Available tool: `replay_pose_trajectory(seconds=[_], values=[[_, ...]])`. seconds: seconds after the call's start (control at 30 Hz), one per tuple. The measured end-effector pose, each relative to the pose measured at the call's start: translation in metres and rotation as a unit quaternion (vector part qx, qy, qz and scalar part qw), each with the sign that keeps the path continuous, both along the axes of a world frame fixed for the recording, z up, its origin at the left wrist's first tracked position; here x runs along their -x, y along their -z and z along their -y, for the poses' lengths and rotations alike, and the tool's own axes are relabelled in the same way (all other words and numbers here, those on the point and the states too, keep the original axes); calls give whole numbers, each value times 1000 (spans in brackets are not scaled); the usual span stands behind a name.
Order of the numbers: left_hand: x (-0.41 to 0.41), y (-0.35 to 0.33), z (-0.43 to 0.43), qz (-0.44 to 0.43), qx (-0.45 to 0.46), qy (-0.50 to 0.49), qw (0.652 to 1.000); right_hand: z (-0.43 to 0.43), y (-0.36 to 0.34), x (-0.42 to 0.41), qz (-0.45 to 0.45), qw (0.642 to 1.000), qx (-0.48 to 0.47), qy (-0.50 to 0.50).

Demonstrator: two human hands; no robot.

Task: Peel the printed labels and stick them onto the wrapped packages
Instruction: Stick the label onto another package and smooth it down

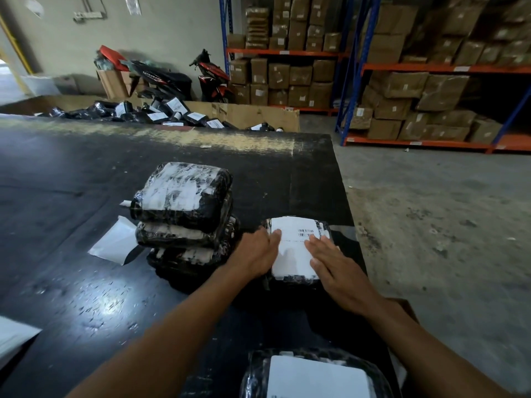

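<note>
Near the right edge of the dark glossy table (pixel 86 297), both flat, unclenched hands press the white rectangular printed label (pixel 291 251) onto the black plastic-wrapped package (pixel 324 225). The left hand (pixel 255 254) covers its left edge, the right hand (pixel 336 268) its right; the label's long axis runs away from the person.

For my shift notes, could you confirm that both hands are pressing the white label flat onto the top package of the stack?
Not quite. The head view shows the left hand and right hand pressing the white label flat onto a separate wrapped package beside the stack, on its right.
</note>
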State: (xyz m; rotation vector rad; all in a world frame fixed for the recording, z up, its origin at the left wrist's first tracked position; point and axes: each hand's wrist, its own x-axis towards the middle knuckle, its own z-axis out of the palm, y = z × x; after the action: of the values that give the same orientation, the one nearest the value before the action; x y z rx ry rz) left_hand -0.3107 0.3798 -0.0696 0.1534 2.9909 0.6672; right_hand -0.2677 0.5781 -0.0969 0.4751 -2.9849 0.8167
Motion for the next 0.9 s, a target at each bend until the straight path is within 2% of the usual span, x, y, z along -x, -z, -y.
replay_pose_trajectory(seconds=[0.07,0.1,0.17,0.27,0.4,0.53,0.7,0.9], values=[[-2,15,-6,22,-146,-41,988,2,-2,-1,7,1000,19,9],[-3,23,-8,10,-188,-44,981,3,-2,-1,7,999,40,17],[-8,35,-9,-17,-258,-38,965,6,-3,-2,2,995,86,47],[-9,42,-9,-37,-338,-48,939,11,-1,1,-36,991,97,89],[-9,45,-9,-57,-397,-42,915,15,-5,10,-73,977,112,165],[-8,48,-12,-26,-434,-77,897,16,1,20,18,942,198,270],[-5,52,-15,-23,-465,-91,880,22,5,19,72,918,277,274],[-7,45,-18,-11,-513,-87,854,21,2,20,90,911,285,284]])
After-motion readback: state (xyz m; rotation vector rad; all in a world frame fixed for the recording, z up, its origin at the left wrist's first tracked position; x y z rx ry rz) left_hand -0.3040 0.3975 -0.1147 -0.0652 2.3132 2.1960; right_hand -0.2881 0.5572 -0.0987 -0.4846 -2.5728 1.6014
